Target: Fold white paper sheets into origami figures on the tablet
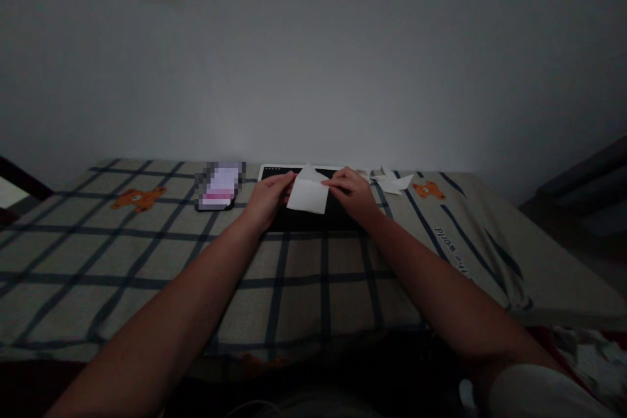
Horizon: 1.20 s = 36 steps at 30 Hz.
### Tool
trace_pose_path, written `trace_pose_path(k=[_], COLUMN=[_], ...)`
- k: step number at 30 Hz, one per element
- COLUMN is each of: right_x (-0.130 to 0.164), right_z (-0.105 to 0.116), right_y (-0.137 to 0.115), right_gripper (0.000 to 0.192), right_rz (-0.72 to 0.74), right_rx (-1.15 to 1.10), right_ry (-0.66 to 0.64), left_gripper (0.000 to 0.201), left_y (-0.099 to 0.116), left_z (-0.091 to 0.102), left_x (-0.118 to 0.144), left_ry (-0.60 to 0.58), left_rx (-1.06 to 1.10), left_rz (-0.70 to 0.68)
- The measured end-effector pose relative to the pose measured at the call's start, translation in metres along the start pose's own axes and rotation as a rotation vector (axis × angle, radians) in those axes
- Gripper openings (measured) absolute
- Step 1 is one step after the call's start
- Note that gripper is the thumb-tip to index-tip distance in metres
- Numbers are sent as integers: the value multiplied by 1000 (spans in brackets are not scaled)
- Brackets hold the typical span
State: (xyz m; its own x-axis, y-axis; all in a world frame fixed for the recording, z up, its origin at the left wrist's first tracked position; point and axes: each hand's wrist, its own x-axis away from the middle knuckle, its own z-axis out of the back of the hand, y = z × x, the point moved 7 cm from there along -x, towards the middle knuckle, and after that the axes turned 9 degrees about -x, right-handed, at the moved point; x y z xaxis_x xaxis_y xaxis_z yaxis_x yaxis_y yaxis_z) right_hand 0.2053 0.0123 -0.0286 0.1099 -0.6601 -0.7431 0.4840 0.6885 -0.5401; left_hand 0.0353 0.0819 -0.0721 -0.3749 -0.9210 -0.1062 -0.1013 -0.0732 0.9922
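Note:
A small white sheet of paper (pixel 308 197), folded to a point at its top, is held between my two hands over a black mat or board with a white rim (pixel 313 222). My left hand (pixel 270 197) pinches the paper's left edge, thumb and fingers closed. On the other side, my right hand (pixel 351 191) grips the right edge between thumb and forefinger. Just beyond my right hand lies a folded white paper shape (pixel 392 181) with pointed ends.
A phone (pixel 219 187) with a lit, blurred screen lies to the left of the board. Under everything is a checked tablecloth (pixel 147 261) with bear prints. The pale wall (pixel 313 65) stands directly behind the table. Crumpled pale material (pixel 588 359) shows at the lower right.

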Motion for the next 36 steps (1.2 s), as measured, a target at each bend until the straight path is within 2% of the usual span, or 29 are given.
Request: trace_pose_path(k=[3, 7, 11, 15, 21, 30, 33, 36], right_x=[1, 3, 2, 2, 2, 4, 6, 8], right_z=[-6, -13, -8, -7, -7, -15, -18, -18], right_y=[-2, 2, 3, 8, 11, 18, 23, 27], right_gripper=[19, 19, 21, 27, 28, 37, 40, 38], right_rz=[52, 39, 9, -39, -158, -306, -375, -443], right_rx=[46, 110, 147, 140, 42, -154, -270, -360], right_ry=[-70, -161, -107, -83, -48, -27, -32, -25], left_gripper=[34, 35, 28, 22, 20, 29, 31, 30], left_y=[-1, -4, -5, -4, 0, 0, -1, -2], left_z=[-2, -3, 2, 0, -12, -25, -26, -21], left_x=[1, 2, 1, 0, 1, 7, 7, 4], left_ry=[-19, -7, 63, 30, -96, -253, -267, -204], left_rx=[41, 38, 14, 8, 38, 88, 80, 90], left_rz=[37, 81, 77, 70, 14, 11, 9, 2])
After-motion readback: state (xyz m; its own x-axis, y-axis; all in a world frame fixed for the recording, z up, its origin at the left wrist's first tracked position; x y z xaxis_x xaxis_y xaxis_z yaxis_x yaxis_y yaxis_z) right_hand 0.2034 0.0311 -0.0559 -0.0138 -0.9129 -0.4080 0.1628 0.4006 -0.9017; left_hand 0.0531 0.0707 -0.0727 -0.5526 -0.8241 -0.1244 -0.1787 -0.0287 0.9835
